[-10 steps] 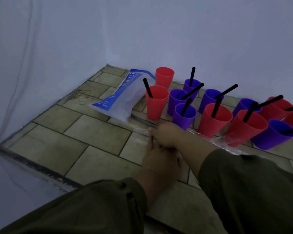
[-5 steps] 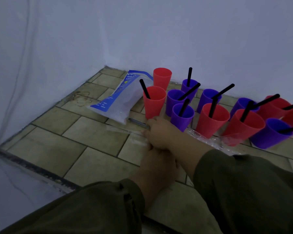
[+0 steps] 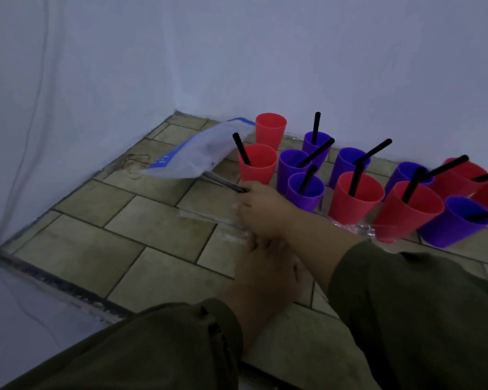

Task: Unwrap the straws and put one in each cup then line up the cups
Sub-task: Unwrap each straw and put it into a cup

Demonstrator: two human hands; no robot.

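Observation:
Several red and purple cups stand on the tiled floor by the wall, most with a black straw. The back red cup [image 3: 270, 130] holds no straw. In front of it, a red cup [image 3: 257, 164] has a straw leaning left. My right hand [image 3: 261, 206] grips a wrapped black straw [image 3: 223, 183] that runs up-left to the blue-and-clear straw bag [image 3: 197, 153], whose near end is off the floor. My left hand [image 3: 265, 273] lies just below the right hand, its fingers on a clear wrapper [image 3: 209, 216] flat on the tiles.
White walls meet in a corner at the left and close off the back. A dark floor edge [image 3: 59, 282] runs along the near left. Crumpled clear wrapping [image 3: 361, 229] lies in front of the cups at the right. My dark sleeves fill the bottom.
My right hand has moved up toward the cups with the wrapped straw, and the bag's near end has lifted off the floor. My left hand has stayed low on the wrapper.

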